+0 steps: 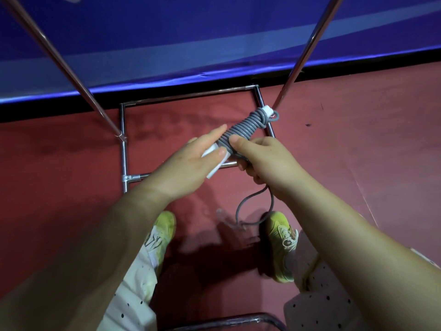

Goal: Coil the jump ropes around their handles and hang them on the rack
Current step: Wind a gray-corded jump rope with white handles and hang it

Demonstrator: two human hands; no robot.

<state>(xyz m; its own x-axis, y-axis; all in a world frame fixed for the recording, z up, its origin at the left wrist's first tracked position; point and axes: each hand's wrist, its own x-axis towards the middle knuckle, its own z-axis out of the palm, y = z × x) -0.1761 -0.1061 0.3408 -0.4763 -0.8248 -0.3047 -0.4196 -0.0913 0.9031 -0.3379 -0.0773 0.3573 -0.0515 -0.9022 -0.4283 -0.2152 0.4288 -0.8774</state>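
Rope (241, 130), grey and thin, sits wound in tight turns round a pair of white handles (213, 161), held in the air above the rack's base frame (123, 139) on the red floor. My left hand (188, 168) lies along the bundle with fingers straight, thumb pressing the handles. My right hand (260, 158) curls round the lower coils, thumb on top, pinching the rope where a loose tail (253, 206) drops in a loop toward the shoes. I judge the bundle light, the rope springy and slick, so the coils could slip loose. The safest hold looks to be across the coils themselves, thumb clamping the last turn.
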